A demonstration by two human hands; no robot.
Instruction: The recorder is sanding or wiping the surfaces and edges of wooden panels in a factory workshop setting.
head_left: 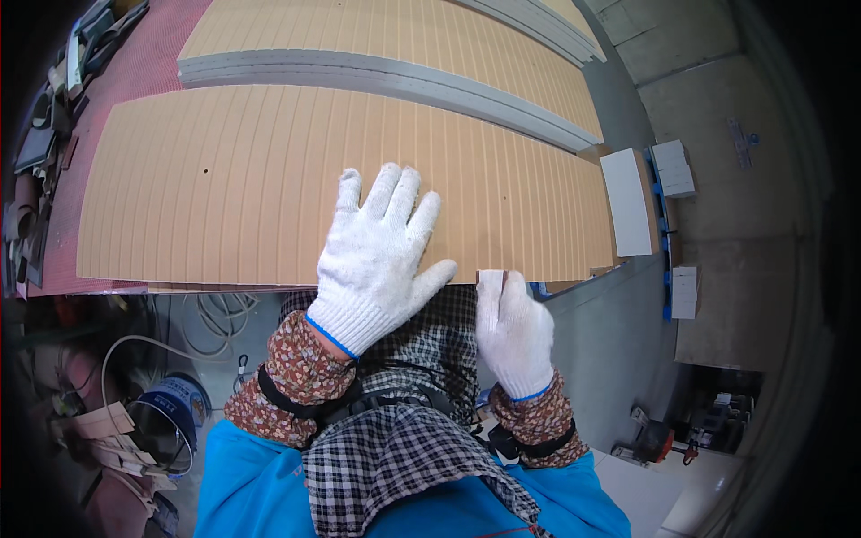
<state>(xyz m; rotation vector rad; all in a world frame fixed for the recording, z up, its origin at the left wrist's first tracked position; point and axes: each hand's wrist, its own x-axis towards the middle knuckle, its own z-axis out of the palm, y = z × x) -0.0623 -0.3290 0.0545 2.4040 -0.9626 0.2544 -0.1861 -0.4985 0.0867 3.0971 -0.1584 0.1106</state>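
A tan grooved panel (269, 179) lies in front of me, its near edge facing my body. My left hand (377, 251), in a white knitted glove, rests flat on it near that edge with the fingers spread. Also gloved in white, my right hand (516, 327) is closed at the near edge, to the right of the left hand. A small flat brown piece (505, 277) shows between its fingertips; its kind is too hidden to tell. Two tiny dark spots mark the panel's face.
Beyond lies a stack of grooved panels (404, 36) with grey edges, on a red textured surface (152, 54). Offcuts (40, 143) crowd the far left. White boards (628, 202) stand right, by a blue pallet (665, 229). A blue bucket (170, 417) and a hose (134, 341) are lower left.
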